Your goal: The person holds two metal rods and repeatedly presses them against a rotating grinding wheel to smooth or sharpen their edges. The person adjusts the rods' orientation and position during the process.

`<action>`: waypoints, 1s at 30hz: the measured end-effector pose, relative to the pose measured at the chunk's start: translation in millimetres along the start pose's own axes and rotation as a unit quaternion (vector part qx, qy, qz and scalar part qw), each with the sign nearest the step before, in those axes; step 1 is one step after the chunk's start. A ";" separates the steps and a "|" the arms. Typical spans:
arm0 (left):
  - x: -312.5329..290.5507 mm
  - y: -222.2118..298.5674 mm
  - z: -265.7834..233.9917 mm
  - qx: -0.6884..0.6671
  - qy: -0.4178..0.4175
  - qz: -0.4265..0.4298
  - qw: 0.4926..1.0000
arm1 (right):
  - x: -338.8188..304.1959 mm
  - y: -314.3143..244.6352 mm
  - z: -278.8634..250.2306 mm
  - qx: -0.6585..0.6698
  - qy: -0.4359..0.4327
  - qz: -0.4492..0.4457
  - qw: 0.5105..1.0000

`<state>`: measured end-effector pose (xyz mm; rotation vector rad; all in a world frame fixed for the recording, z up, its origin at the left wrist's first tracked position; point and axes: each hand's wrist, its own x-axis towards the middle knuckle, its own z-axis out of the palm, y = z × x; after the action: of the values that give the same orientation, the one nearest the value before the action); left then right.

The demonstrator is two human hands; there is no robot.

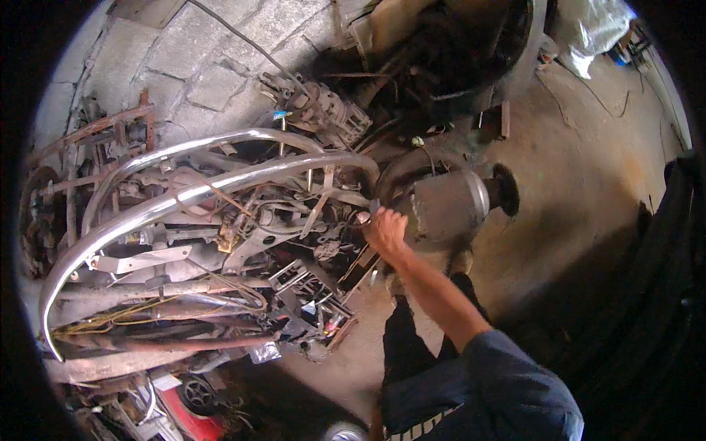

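Observation:
My right hand (385, 229) reaches forward from the right, its fingers closed at the right end of a heap of metal parts. A small grey end (375, 206) pokes out above the fist; I cannot make out what it belongs to. Just beyond the fist, a long bent chrome tube (250, 176) curves down toward it, and I cannot tell whether they touch. To the right of my hand lies a dull grey cylinder (445, 209) with a shiny band and a dark round disc (504, 189) at its end. My left hand is not in view.
Rusty pipes (169, 342), flat bars and wires fill the heap on the left. A stone wall (220, 81) stands behind it. At the lower left lies a red part (187, 411) with a small black wheel. Clear plastic sheeting (592, 33) sits far right on the floor.

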<state>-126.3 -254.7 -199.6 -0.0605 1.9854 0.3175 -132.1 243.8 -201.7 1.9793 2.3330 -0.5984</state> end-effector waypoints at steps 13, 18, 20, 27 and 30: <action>28.4 -119.4 -162.1 0.198 -0.014 0.114 0.973 | -256.0 102.6 235.2 0.084 -0.265 0.120 0.953; 79.1 -125.9 -192.9 -0.303 -0.139 -0.159 0.929 | -273.5 89.2 220.9 0.115 -0.363 0.259 0.888; 95.5 -108.8 -193.4 -0.292 -0.152 -0.064 0.942 | -248.6 69.9 185.5 0.125 -0.339 0.218 0.907; 7.0 10.3 -174.7 -0.284 -0.046 0.190 0.939 | -259.9 41.6 38.5 0.421 -0.241 0.099 0.869; -27.3 96.4 -180.1 -0.321 -0.167 0.186 0.914 | -289.7 72.3 12.5 0.415 -0.216 0.118 0.876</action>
<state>-292.1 -209.4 -85.8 -0.0419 1.4733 1.1457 -9.8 -25.2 -157.1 1.9991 1.6364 -2.0193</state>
